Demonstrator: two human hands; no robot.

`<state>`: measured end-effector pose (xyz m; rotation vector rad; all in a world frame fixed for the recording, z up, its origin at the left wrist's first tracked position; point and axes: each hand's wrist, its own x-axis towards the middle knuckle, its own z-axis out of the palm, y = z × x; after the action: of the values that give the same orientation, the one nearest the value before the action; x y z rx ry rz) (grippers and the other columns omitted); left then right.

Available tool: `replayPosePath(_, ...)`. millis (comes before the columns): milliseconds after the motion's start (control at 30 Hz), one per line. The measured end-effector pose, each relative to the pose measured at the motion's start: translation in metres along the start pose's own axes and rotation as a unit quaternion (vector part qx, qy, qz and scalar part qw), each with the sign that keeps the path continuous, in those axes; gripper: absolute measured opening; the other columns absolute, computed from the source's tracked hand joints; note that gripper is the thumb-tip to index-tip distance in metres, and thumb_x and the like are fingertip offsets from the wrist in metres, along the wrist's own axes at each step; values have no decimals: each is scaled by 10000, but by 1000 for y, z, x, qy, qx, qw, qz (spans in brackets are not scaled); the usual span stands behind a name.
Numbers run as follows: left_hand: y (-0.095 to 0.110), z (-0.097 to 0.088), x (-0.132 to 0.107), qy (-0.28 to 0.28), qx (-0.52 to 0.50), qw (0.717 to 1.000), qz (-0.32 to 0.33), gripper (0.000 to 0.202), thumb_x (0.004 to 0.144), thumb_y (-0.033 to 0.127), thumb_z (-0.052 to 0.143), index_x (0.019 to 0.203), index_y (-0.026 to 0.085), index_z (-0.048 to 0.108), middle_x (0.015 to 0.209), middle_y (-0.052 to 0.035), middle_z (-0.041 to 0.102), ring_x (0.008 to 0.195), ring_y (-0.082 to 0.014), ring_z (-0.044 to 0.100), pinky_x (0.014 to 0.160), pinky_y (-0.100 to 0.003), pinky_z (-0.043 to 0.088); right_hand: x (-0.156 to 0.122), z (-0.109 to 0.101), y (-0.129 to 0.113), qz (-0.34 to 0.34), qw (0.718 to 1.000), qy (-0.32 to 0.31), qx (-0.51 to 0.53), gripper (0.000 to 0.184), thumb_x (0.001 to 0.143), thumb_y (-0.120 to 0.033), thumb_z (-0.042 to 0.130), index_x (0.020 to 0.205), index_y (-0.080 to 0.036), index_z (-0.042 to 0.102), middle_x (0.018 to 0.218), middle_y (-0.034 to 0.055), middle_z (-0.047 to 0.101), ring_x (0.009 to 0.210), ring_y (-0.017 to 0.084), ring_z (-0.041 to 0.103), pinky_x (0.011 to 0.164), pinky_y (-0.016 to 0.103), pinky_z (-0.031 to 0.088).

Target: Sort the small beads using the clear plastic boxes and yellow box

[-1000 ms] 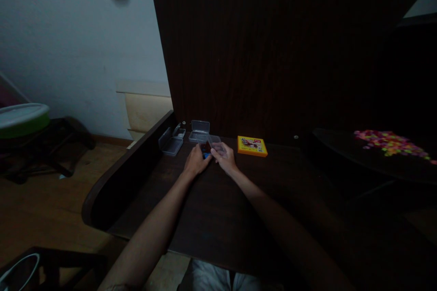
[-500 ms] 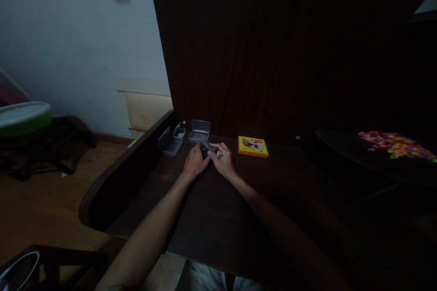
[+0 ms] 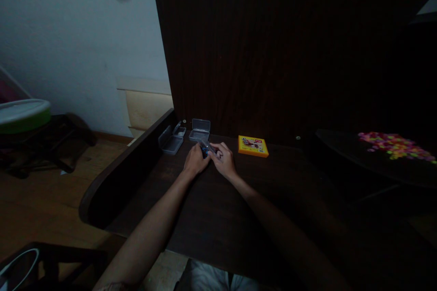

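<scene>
Both hands meet over the dark tabletop, fingers closed round a small clear plastic box point(image 3: 209, 146) with its lid tilted up. Something blue point(image 3: 204, 150) shows between the hands; its kind is too small and dark to make out. My left hand point(image 3: 195, 160) grips the near left side, and my right hand point(image 3: 223, 160) has its thumb and fingers on the right side. Just beyond them stands an open clear plastic box point(image 3: 200, 135), its lid raised. Left of it lie another open clear box point(image 3: 171, 144) and a smaller one point(image 3: 180, 132).
A yellow flat box point(image 3: 253, 146) lies right of my hands. The dark desk point(image 3: 211, 218) has a raised curved side panel point(image 3: 119, 173) at left and a tall back board point(image 3: 273, 54). Colourful small pieces point(image 3: 396, 146) lie at far right. A green tub point(image 3: 25, 116) stands at far left.
Both hands stay in nearly the same place on the box. Slightly more blue shows between them. The view has shifted a little.
</scene>
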<state>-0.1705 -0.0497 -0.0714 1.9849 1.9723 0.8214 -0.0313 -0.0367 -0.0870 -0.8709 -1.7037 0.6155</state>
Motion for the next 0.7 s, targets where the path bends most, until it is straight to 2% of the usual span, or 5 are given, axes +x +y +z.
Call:
replayPosePath(167,-2,-1,1,-16,-3,1000,10,316,845,297,562,1115,133,535,1102,-176,665,1022,-279,662,840,-348,519,-6,1,-4,-59,995,-28,-70,269,879,-297,584,1118,-229,686,832,26,516,628,142,492,613,269,433)
replayPosePath(333,-4,-1,1,-20,-2,1000,11,274,843,319,567,1057,147,563,1030,-152,683,940,-265,681,778,-325,525,-10,4,-6,-62,992,-35,-108,276,912,-298,548,1160,-251,661,891,48,544,670,162,532,653,290,456)
replayPosePath(433,-4,-1,1,-20,0,999,39,258,847,303,568,1058,154,567,1095,-157,666,1006,-264,663,855,-332,517,-9,3,-5,-66,992,-30,-99,277,906,-282,538,1153,-221,649,913,57,550,665,164,534,652,294,462)
replayPosePath(533,-2,-1,0,-12,11,999,40,346,857,340,572,1124,123,539,1181,-193,629,1127,-292,610,958,-380,482,-7,2,-4,-54,996,-2,-76,279,888,-241,525,1142,-191,630,924,57,549,633,152,514,634,289,461)
replayPosePath(700,0,-1,-1,-9,17,999,38,450,887,404,542,1227,116,483,1223,-204,608,1184,-306,571,999,-420,455,-4,2,-4,-36,996,63,-56,272,896,-240,495,1129,-181,622,911,57,533,664,153,522,639,280,463)
